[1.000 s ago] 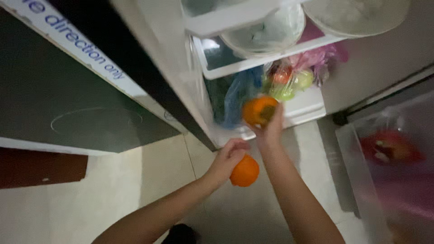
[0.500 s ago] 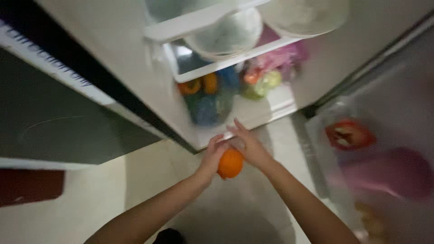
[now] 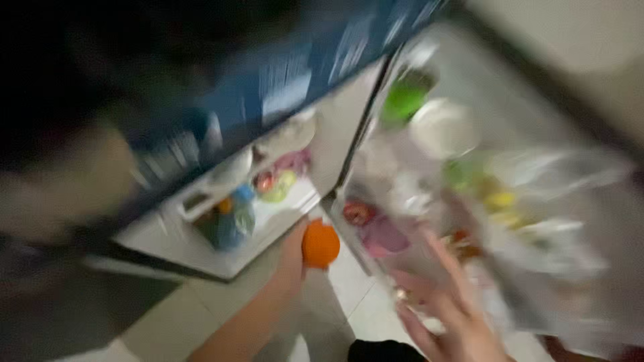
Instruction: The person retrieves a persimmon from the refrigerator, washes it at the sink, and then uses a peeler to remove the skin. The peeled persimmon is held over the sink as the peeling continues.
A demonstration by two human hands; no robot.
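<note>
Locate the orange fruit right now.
Head view, just left of centre: the orange fruit is held in the left hand, low in front of the open fridge, beside the door shelves.

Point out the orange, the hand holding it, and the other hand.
orange (image 3: 320,244), head view, middle of the fruit.
left hand (image 3: 293,251), head view, palm beside the fruit.
right hand (image 3: 448,315), head view, open palm.

round orange fruit, blurred, held up in front of the open fridge's lower shelves
</note>
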